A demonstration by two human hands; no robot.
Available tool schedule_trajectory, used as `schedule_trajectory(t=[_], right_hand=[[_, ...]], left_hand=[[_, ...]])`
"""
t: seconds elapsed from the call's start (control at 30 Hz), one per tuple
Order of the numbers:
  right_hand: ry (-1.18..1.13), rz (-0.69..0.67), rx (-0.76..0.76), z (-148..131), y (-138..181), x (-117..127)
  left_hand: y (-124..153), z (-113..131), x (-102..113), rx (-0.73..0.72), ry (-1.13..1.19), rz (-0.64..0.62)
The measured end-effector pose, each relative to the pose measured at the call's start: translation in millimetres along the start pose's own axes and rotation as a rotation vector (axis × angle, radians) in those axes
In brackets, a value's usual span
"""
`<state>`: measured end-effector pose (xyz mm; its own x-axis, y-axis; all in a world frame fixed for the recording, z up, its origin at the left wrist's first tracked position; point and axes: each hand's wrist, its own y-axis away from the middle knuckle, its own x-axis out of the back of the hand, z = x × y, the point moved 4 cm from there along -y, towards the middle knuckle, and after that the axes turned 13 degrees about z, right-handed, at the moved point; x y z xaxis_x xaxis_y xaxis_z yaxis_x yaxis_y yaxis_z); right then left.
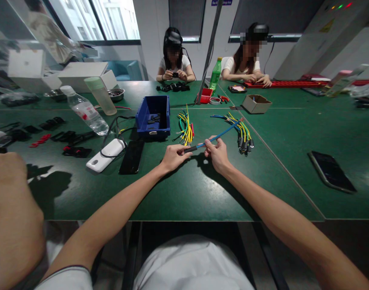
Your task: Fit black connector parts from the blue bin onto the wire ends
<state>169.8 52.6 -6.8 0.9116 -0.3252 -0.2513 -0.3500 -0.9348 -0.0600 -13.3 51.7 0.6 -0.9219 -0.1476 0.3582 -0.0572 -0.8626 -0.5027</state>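
A blue wire with a black sleeve at its left end is held slantwise above the green table. My left hand pinches the sleeve end, its tip hidden by the fingers. My right hand grips the blue wire just right of the sleeve, and the bare copper end points up and to the right. Beyond my hands lies a bundle of yellow and green wires. To the right rests a second bundle with black-sleeved ring terminals.
A blue bin holds small black pieces. Left of it are a black phone, a white power bank and a water bottle. Another phone lies right. A person's arm reaches in at left; two people sit opposite.
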Motion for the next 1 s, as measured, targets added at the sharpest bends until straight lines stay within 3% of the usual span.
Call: schedule_trajectory(t=[0.63,1.0], right_hand=[[-0.002,0.002,0.011,-4.9,2.1,-3.1],[0.002,0.023,0.011,-3.8,0.0,-0.9]], left_hand=[[-0.2,-0.8,0.2,0.052,0.017,-0.025],[-0.7,3.5,-0.2,0.005,-0.055,-0.071]])
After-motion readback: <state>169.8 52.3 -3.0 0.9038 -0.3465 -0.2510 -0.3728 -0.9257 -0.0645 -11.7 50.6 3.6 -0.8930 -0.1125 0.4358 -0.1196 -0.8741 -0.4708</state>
